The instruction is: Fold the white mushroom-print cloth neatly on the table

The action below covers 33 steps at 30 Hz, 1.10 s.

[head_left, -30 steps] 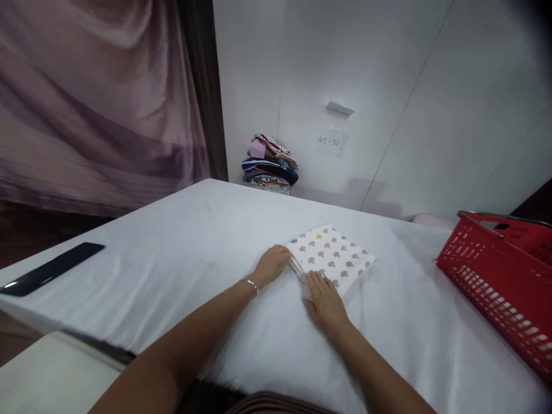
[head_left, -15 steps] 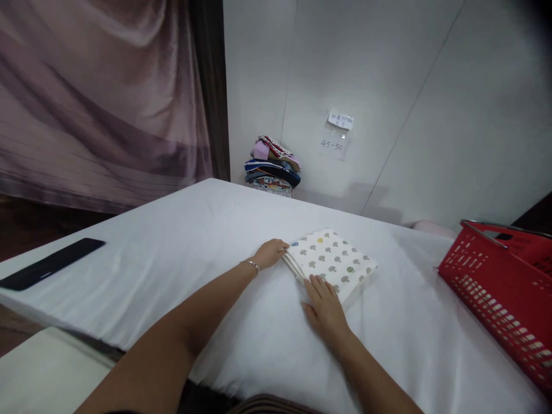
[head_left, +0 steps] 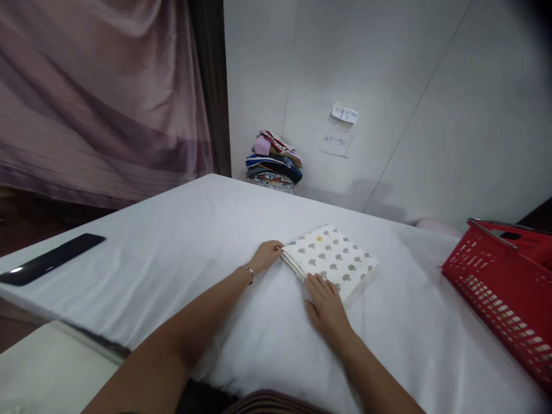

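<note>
Lying near the left edge of the white sheeting point(head_left: 172, 236), a glossy, narrow black slab point(head_left: 52, 260) leaves lightly rippled room rightward. Left hand point(head_left: 265, 257) pinches the left corner of a folded cloth point(head_left: 332, 255), squarish, cream, grey-printed, layers showing along its edge, resting on the sheeting. Right hand point(head_left: 326, 307) rests flat on its near edge, fingers extended. Wrinkled sheeting separates cloth from perforated red basket point(head_left: 513, 282).

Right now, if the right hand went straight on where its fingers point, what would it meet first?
The cloth; the right hand seems to be touching its near edge, though depth is unclear.
</note>
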Each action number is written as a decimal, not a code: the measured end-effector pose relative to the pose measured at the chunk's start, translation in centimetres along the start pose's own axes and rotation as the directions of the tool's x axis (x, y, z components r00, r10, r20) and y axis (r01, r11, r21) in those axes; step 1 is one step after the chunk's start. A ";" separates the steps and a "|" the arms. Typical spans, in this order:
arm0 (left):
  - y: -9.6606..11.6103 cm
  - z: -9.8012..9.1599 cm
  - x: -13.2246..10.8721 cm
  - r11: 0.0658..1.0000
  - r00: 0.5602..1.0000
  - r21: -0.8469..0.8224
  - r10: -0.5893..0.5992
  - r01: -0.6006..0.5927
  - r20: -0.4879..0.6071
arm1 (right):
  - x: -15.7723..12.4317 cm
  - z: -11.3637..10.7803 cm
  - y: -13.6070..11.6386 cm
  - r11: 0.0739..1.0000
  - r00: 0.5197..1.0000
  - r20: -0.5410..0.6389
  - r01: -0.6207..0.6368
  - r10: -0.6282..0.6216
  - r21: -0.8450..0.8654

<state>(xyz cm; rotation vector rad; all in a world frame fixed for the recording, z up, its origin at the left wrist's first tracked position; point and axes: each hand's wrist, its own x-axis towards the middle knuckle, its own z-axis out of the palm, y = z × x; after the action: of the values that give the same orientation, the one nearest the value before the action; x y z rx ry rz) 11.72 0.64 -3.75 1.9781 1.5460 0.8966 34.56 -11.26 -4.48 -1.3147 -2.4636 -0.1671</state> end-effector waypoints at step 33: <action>1.0 0.0 0.3 0.948 0.988 0.288 0.150 -0.137 -0.023 | 0.2 -0.8 0.2 0.981 0.990 -0.138 -0.012 0.040 0.196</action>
<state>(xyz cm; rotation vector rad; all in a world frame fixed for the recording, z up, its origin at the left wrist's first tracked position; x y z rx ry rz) 12.45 0.63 -2.99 2.3141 1.6519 0.8150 34.80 -11.22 -3.72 -1.2083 -2.2791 -0.0113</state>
